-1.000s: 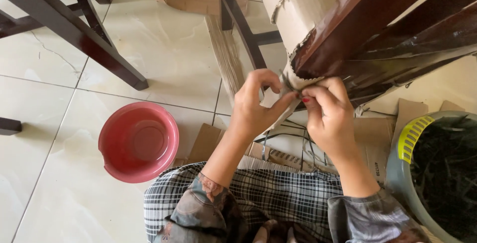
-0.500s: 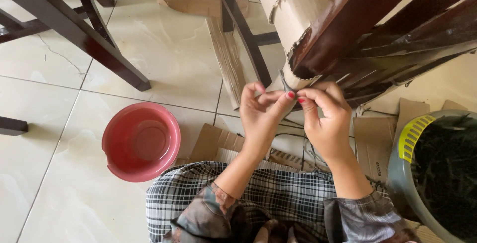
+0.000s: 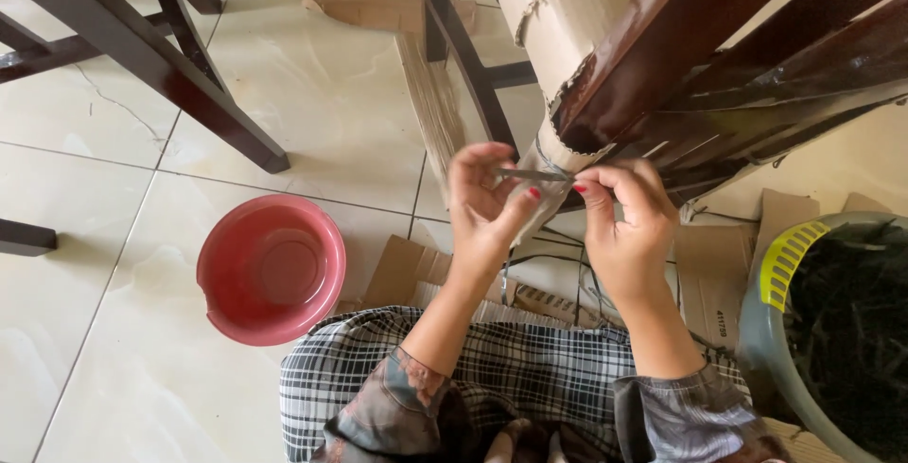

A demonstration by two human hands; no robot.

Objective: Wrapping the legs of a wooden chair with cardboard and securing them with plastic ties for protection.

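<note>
**Strap held across cardboard-wrapped furniture leg**

Dark wooden furniture leg point(image 3: 662, 37) in torn cardboard wrap point(image 3: 558, 18) stands above both hands. Thin dark strap point(image 3: 530, 175) runs roughly horizontal between them, just below the wrap's lower edge. Left hand point(image 3: 482, 208) pinches its free end; right hand point(image 3: 624, 227), fingers closed, grips the end nearer the leg.

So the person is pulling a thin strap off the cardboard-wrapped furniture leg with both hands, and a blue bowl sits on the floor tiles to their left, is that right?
Not quite: in the head view the bowl is red, not blue. The rest holds: left hand and right hand hold a thin strap at the cardboard wrap.
</note>
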